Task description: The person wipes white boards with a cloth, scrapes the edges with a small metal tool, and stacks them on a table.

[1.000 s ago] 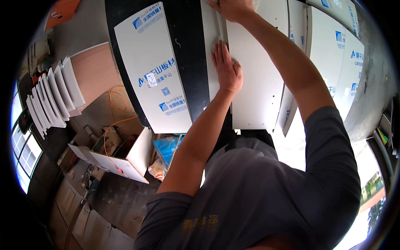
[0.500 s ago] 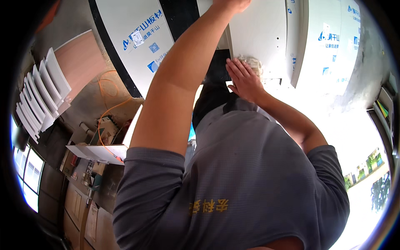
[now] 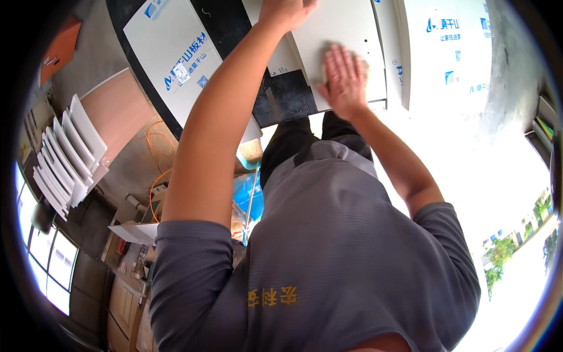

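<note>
My right hand (image 3: 345, 79) lies flat on a white panel (image 3: 334, 26), fingers stretched out and slightly blurred. A pale, stringy wad shows only as a thin fringe beside the palm; the hand hides nearly all of it. At the top edge of the picture, my left hand (image 3: 287, 13) is over the panel's left side. Its fingers are partly cut off, so I cannot tell their grip or whether they touch the panel. Small dark holes mark the panel near its right edge.
Beneath the panel lies a black surface (image 3: 234, 26). White boards with blue print lie left (image 3: 187, 44) and right (image 3: 440, 70). Several narrow white strips (image 3: 70, 149) stand at the left, near an orange cable (image 3: 153, 193). A blue bag (image 3: 249, 193) sits below my left arm.
My right hand has moved up the panel, its fingers now pointing more upward. The pale wad, plainly visible before, is mostly covered. The view has shifted, showing more of my left hand.
</note>
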A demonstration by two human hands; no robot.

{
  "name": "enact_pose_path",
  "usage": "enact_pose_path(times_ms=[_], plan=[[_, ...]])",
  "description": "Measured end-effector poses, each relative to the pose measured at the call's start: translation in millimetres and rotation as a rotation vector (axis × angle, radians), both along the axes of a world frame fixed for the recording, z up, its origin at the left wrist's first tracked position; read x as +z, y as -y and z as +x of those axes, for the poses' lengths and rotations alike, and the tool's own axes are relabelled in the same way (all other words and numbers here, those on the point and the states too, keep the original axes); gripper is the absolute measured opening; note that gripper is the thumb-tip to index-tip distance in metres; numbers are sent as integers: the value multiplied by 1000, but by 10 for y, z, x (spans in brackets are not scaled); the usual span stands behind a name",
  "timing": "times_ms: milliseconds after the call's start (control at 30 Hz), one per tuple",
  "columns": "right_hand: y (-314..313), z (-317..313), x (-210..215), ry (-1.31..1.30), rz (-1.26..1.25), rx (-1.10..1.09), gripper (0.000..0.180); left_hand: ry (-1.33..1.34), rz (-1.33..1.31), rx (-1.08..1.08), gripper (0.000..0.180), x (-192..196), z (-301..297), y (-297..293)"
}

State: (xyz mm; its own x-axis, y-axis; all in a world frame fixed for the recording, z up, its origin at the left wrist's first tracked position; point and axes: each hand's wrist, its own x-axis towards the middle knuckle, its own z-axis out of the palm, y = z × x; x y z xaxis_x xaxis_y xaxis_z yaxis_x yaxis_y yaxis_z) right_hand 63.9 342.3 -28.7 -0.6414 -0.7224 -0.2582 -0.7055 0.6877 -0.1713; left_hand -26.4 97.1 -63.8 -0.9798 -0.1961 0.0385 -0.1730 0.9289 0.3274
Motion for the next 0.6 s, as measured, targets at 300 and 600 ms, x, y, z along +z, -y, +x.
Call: enact_pose_path(times_ms=[300, 600], plan=[[-1182, -173, 130, 193, -295, -256, 64, 336, 1175, 571, 43, 79, 2242, -1067], [-1336, -102, 427, 403, -191, -611, 57, 523, 1458, 570, 44, -84, 2221, -1173]])
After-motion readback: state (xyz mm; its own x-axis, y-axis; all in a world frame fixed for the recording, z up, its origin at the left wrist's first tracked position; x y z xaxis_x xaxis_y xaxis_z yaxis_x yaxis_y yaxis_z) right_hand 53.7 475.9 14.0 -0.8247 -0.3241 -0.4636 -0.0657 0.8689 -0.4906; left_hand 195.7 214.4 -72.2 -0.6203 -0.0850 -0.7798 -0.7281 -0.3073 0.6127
